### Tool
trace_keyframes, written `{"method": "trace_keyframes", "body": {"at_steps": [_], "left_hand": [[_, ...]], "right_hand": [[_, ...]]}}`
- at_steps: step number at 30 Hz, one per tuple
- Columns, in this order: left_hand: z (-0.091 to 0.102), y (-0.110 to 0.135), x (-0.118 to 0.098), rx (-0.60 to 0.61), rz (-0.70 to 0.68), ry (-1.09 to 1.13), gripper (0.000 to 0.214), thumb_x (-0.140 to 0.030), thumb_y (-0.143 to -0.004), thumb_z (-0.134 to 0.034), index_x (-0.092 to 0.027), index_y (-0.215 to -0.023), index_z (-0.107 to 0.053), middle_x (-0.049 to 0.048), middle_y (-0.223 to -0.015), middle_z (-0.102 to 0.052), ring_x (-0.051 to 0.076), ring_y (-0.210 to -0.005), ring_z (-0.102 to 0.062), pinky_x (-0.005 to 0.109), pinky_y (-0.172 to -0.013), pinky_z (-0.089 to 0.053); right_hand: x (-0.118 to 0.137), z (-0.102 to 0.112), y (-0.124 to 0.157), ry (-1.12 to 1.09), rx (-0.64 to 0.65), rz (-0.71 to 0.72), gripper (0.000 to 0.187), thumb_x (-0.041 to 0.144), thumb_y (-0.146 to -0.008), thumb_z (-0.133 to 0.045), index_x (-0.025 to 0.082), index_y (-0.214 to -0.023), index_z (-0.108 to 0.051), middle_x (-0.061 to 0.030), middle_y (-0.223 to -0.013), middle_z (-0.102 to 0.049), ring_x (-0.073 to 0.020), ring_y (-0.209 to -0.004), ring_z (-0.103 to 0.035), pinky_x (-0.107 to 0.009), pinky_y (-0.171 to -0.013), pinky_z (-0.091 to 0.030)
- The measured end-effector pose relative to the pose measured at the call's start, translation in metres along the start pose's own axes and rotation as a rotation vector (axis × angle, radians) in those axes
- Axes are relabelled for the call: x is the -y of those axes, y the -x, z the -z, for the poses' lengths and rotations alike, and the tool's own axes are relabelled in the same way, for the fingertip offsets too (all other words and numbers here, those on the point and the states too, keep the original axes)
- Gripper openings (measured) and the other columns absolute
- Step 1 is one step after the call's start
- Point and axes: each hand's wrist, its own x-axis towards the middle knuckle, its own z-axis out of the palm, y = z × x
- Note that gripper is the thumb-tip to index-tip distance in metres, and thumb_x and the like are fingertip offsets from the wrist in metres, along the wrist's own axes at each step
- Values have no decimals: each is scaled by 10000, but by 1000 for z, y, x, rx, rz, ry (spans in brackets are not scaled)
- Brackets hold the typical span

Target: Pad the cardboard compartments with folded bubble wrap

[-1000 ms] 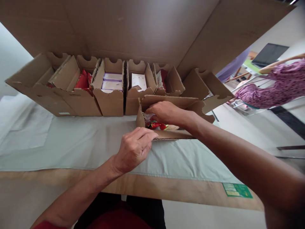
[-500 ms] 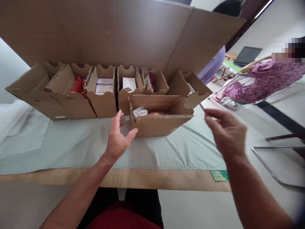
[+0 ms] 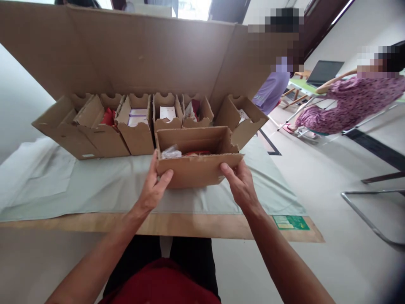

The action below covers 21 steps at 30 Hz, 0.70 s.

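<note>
A small open cardboard box (image 3: 196,169) stands on the pale cloth (image 3: 63,185) in front of me. Inside it lie a clear plastic packet (image 3: 170,152) and something red (image 3: 196,153). My left hand (image 3: 154,188) grips the box's left end, thumb on the front face. My right hand (image 3: 241,184) grips the right front corner. Both hands close on the box from opposite sides.
Behind it a row of similar small boxes (image 3: 136,126) with red and white packets sits before a large cardboard flap (image 3: 142,55). The wooden table edge (image 3: 190,226) carries a green sticker (image 3: 291,222). Two people and a laptop (image 3: 324,72) are at the right.
My right hand came out of the box, swung right, then returned to its right corner. My left hand let go, opened, and now grips the left end. The view shifted.
</note>
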Motion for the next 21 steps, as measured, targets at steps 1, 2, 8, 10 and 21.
{"method": "trace_keyframes", "body": {"at_steps": [1,2,8,10,21], "left_hand": [[13,2,-10,-33,21,7,631,-518,-992,-570,-220,-1525,-412,139,-1375,-651,260,-1226,-651,469,-1087,-523],[24,0,-20,-66,25,11,616,-534,-976,-592,-222,-1491,-460,125,-1329,-678,257,-1185,-667,459,-1074,-532],[38,-17,-56,-117,-82,41,600,-590,-947,-615,-250,-1432,-521,91,-1317,-684,251,-1229,-640,436,-1116,-498],[34,-3,-56,-59,-39,64,629,-577,-949,-620,-256,-1473,-482,101,-1399,-641,254,-1276,-615,427,-1120,-494],[64,10,-62,-98,-76,12,561,-523,-974,-610,-256,-1458,-513,91,-1329,-678,251,-1240,-632,425,-1106,-509]], "right_hand": [[12,-4,4,-4,23,14,551,597,-908,-641,246,-1330,-592,-72,-1214,-698,-262,-1070,-640,-421,-954,-547],[24,-9,5,-14,49,35,549,593,-916,-629,258,-1348,-582,-64,-1213,-697,-259,-1070,-641,-412,-943,-555],[58,-16,6,2,-7,153,454,556,-946,-587,268,-1297,-607,-48,-1169,-700,-259,-1098,-645,-400,-941,-566],[53,-10,21,24,-68,129,439,542,-944,-601,261,-1280,-617,-55,-1162,-707,-265,-1090,-649,-405,-929,-567],[62,-27,36,-2,-10,122,435,533,-945,-588,281,-1298,-625,-43,-1164,-715,-260,-1055,-660,-394,-884,-584]]}}
